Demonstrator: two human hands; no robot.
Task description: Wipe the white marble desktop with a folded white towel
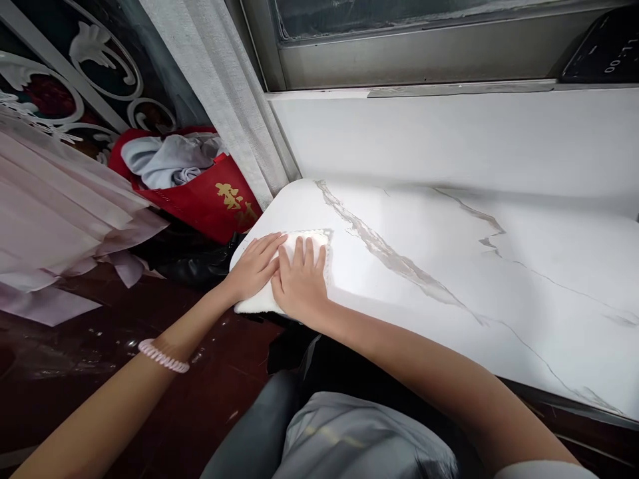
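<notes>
A white cloth (304, 236) lies flat at the left end of a white marble-patterned tabletop (449, 266), reaching its front edge. My left hand (253, 266) rests with fingers stretched out on the cloth's left part. Beside it, my right hand (302, 279) presses flat on the middle of the cloth, fingers spread and pointing away from me. The two hands touch or nearly touch near the left fingertips. Parts of the cloth are hidden under both palms. A pink coiled band (164, 356) circles my left wrist.
Left of the table stands a red bag (200, 206) stuffed with grey fabric (170, 159), a black bag (200, 263) below it. Pale pink fabric (64, 199) hangs at far left. A grey curtain (224, 86) meets the table's back corner. A dark device with digits (604, 50) leans at upper right.
</notes>
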